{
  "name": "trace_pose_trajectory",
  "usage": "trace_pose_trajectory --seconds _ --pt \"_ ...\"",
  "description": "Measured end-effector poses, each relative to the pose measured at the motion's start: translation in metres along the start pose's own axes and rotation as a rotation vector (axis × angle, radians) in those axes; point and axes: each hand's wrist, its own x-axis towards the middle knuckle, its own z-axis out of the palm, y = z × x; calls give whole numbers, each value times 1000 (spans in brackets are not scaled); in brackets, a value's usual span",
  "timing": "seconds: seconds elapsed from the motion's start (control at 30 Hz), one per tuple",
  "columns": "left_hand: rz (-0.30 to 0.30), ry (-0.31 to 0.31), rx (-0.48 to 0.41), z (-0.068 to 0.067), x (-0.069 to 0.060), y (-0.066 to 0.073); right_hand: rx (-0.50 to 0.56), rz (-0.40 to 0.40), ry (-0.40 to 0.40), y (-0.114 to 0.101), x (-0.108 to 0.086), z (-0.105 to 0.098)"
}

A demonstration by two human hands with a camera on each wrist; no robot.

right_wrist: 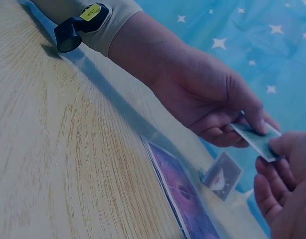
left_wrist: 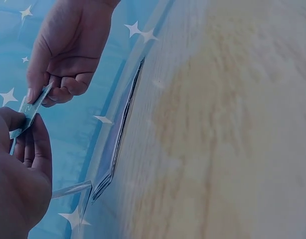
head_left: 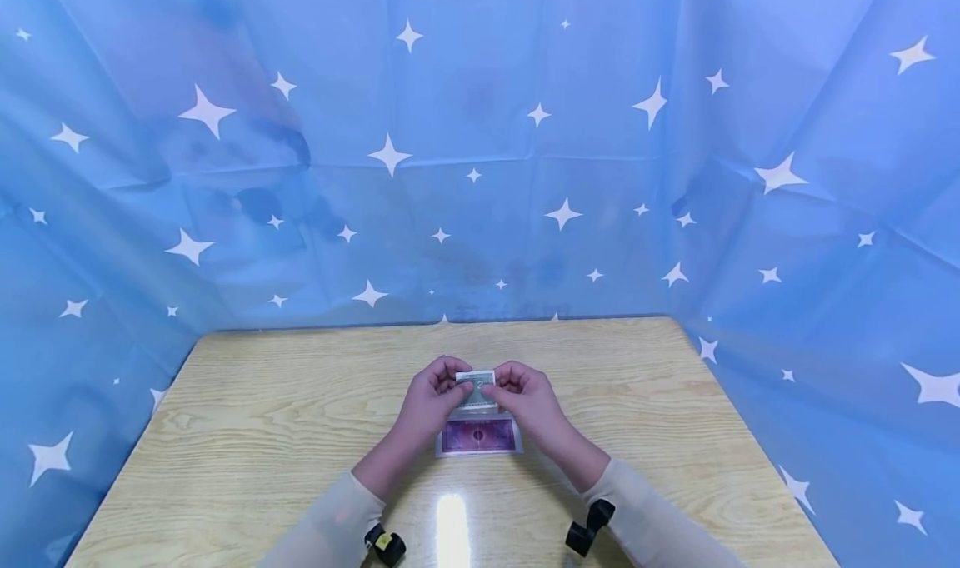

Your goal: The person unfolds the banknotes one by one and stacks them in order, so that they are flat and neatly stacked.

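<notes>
A small green paper note (head_left: 477, 390) with a white border and a "2" printed on it is held between both hands, above the table. My left hand (head_left: 429, 403) pinches its left side, thumb on top. The right side is pinched by my right hand (head_left: 531, 400), its thumb also on the face. Below the hands, a stack of purple printed notes (head_left: 478, 436) with white margins lies flat on the table. In the right wrist view a small folded grey paper (right_wrist: 224, 175) stands upright beyond the stack, with a pale figure on it.
The wooden table (head_left: 300, 401) has a bright reflection near its front. Blue cloth (head_left: 480, 243) with white stars hangs behind it and along both sides. Small black cameras sit on the left sleeve (head_left: 330, 514) and the right sleeve (head_left: 648, 510).
</notes>
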Motion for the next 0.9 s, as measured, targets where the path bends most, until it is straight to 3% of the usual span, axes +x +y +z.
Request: trace_pose_trajectory --seconds 0.23,0.47,0.73,0.9 --pt "8 -10 2 -1 -1 -1 -22 2 -8 1 1 -1" --pt "19 -48 104 -3 -3 -1 -65 -1 -3 3 2 -3" --pt "26 -95 99 -6 -4 -3 -49 -24 16 1 0 -5" --pt "27 -100 117 -7 -5 -2 -91 -14 57 -1 -2 -4"
